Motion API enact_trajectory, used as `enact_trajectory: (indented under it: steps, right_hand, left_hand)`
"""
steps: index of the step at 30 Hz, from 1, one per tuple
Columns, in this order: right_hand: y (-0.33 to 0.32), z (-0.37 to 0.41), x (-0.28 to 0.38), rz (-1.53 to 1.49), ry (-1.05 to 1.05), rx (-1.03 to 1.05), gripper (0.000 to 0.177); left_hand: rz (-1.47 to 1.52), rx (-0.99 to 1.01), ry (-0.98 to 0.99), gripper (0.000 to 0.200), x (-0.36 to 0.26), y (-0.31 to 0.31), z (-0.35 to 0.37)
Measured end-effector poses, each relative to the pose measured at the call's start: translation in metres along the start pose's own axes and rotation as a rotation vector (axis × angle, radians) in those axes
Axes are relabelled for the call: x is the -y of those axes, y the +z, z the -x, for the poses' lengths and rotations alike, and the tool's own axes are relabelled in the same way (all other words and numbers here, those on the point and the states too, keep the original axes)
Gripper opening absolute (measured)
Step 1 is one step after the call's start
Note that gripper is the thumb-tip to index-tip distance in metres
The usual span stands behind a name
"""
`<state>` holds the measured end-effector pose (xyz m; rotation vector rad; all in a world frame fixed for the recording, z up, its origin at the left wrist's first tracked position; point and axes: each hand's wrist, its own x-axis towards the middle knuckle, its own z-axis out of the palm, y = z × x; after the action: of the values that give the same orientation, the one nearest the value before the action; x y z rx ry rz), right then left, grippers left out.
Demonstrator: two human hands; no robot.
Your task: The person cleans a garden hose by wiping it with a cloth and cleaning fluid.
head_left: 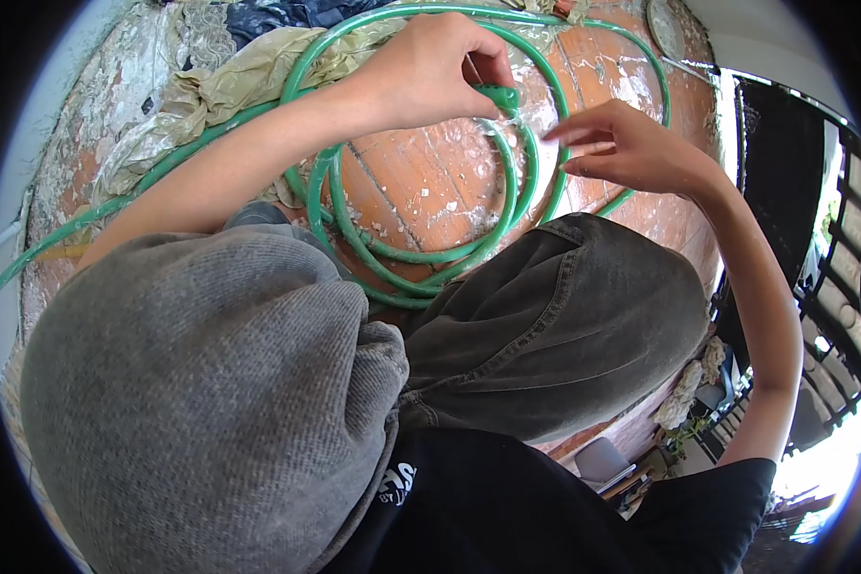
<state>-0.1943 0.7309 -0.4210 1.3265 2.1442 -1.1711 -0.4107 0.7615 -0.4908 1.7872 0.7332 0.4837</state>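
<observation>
A green hose (421, 258) lies in several loose loops on the tiled floor between and beyond my knees. My left hand (440, 72) reaches across from the left, its fingers and thumb closed round a short green hose end (497, 97) above the loops. Something clear and shiny shows just below that end; I cannot make out whether it is water. To the right, my right hand (631, 148) hovers beside the loops with its fingers apart and nothing in them. A small gap separates its fingertips from the hose end.
Reddish floor tiles (392, 196) carry white splashes and crumbs. Crumpled beige cloth (249, 81) and dark blue fabric (301, 14) lie at the far left. The hose runs off toward the left wall. At the right stand a dark panel (775, 163) and a slatted black structure.
</observation>
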Motion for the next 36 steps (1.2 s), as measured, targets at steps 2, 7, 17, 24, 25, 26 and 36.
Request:
enact_trajectory:
  steps: [2,7,17,24,25,26,36]
  right_hand:
    - [-0.008,0.007,0.013,-0.324,0.174,0.185,0.026]
    - [-0.007,0.01,0.026,-0.232,0.336,0.356,0.022]
    - [-0.006,0.017,0.022,-0.451,0.315,0.338,0.014]
    - [-0.003,0.011,0.026,-0.406,0.346,0.341,0.017]
    - [-0.003,0.011,0.027,-0.405,0.345,0.342,0.017]
    - [-0.003,0.01,0.029,-0.4,0.376,0.333,0.017]
    - [-0.003,0.007,0.037,-0.382,0.451,0.337,0.02]
  left_hand:
    - [0.004,-0.021,-0.018,0.017,0.001,0.001,0.0]
    - [0.014,-0.019,-0.019,0.017,0.002,0.004,-0.001]
    - [0.038,-0.009,-0.003,0.017,-0.001,-0.001,0.001]
    - [0.056,-0.023,-0.014,0.016,-0.002,0.0,0.003]
    - [0.055,-0.028,-0.004,0.016,-0.001,0.0,0.003]
    - [0.053,-0.033,0.006,0.016,-0.001,0.0,0.003]
    - [0.059,-0.033,-0.004,0.017,-0.001,-0.004,0.002]
